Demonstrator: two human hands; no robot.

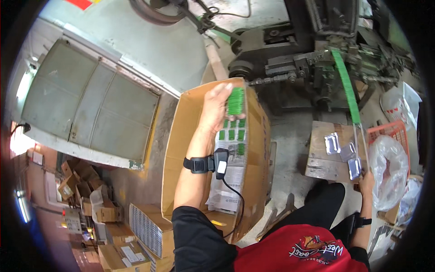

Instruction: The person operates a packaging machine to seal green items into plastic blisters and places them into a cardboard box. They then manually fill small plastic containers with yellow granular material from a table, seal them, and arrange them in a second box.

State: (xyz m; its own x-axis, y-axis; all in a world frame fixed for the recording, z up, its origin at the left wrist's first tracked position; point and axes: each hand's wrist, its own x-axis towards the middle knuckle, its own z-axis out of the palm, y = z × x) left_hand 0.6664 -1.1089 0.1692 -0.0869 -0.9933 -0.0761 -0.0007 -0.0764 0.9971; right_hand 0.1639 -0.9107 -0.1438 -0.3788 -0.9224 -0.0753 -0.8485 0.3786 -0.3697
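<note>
My left hand (216,105) is closed on a bundle of thin green strips (235,101), packed tightly side by side; their exact kind cannot be made out. It is held over the far end of a tall open cardboard box (180,149). Inside the box, several similar green bundles (231,135) lie in rows on printed paper (225,181). At the lower right, my right hand (366,183) is closed at the near end of a narrow metal rail (360,143); what its fingers grip is not clear. A long green row (346,86) runs from the machine down to this rail.
A dark machine (312,68) stands ahead. Beside the rail, a wooden block (319,165) carries small clear-and-silver pieces (332,143). Further right are an orange basket (398,129) and a plastic bag (387,174). Cardboard boxes (122,254) are stacked at the lower left.
</note>
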